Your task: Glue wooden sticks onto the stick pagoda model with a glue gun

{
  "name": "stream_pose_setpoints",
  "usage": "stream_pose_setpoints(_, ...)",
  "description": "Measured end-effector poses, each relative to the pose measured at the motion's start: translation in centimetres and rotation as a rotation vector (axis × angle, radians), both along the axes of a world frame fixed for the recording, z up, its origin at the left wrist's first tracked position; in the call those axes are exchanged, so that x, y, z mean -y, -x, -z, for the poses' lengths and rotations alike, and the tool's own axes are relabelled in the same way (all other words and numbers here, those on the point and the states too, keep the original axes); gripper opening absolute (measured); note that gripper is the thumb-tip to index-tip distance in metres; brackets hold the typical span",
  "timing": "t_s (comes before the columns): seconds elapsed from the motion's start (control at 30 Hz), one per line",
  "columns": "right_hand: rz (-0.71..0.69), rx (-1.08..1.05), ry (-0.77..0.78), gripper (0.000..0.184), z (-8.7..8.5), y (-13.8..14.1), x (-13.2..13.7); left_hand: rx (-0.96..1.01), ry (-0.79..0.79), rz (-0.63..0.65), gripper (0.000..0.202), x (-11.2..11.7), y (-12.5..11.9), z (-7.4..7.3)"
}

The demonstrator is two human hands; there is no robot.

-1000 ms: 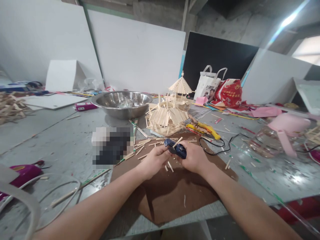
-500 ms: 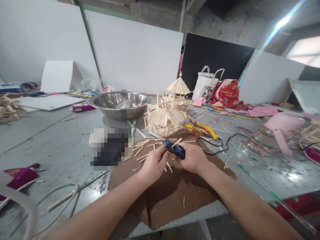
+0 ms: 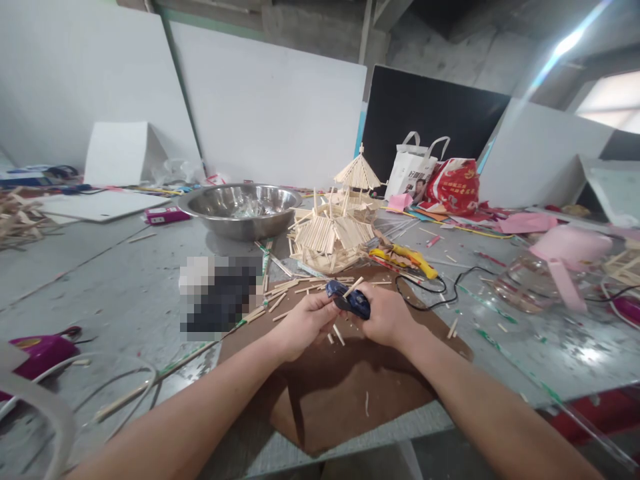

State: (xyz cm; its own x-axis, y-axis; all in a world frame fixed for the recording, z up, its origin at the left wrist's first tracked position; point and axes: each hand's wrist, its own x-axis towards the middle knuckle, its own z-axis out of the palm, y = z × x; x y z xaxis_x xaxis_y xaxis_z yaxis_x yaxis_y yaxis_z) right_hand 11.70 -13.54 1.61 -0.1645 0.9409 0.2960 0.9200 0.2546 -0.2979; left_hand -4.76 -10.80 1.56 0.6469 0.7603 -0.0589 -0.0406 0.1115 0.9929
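My right hand is wrapped round a dark blue hand tool, which looks like a cutter. A thin wooden stick slants across the tool, its upper end jutting toward the right. Fingers of my left hand are pinched at the tool's left side, in line with the stick's lower end; the exact grip is partly hidden. Below both hands lies a brown sheet with several loose wooden sticks on it. Just behind stands a tiered model building made of such sticks, with a pointed roof.
A steel basin holding clear plastic stands left of the model. To its right lies a yellow glue gun with a black cord. A pink-lidded clear jug is farther right. A purple tool and white cable sit at left.
My left forearm and wrist have shifted slightly to the left, and the brown sheet's front edge has moved a little. The tool and stick stay in nearly the same place.
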Motion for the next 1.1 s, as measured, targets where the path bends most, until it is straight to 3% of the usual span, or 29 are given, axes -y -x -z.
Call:
stream_pose_setpoints(0.13, 0.007, 0.026, 0.008, 0.024, -0.25, 0.04, 0.18, -0.027, -0.021, 0.013, 0.031, -0.06, 0.13, -0.08)
stream_pose_setpoints(0.33, 0.085, 0.078, 0.015, 0.026, -0.35, 0.34, 0.07, -0.181, -0.517, -0.236, 0.027, 0.08, -0.31, 0.38)
stream_pose_setpoints(0.43, 0.107, 0.063, -0.007, 0.029, -0.14, 0.49, -0.11, -0.247, -0.612, -0.315, 0.027, -0.04, -0.42, 0.7)
stream_pose_setpoints(0.57, 0.097, 0.052, -0.03, 0.031, 0.28, 0.41, -0.34, -0.174, -0.496, -0.267, 0.027, 0.02, -0.54, 0.66)
stream_pose_setpoints(0.83, 0.052, 0.019, -0.023, 0.032, 0.28, 0.12, -0.17, 0.007, 0.051, -0.021, 0.029, 0.0, -0.21, 0.23)
stream_pose_setpoints(0.97, 0.034, 0.024, -0.009, 0.031, 0.06, 0.09, 0.02, 0.012, 0.111, 0.039, 0.031, -0.29, 0.16, 0.05)
stream_pose_setpoints(1.1, 0.032, 0.055, 0.007, 0.027, -0.05, 0.02, 0.07, 0.009, 0.033, 0.033, 0.033, -0.37, 0.21, 0.06)
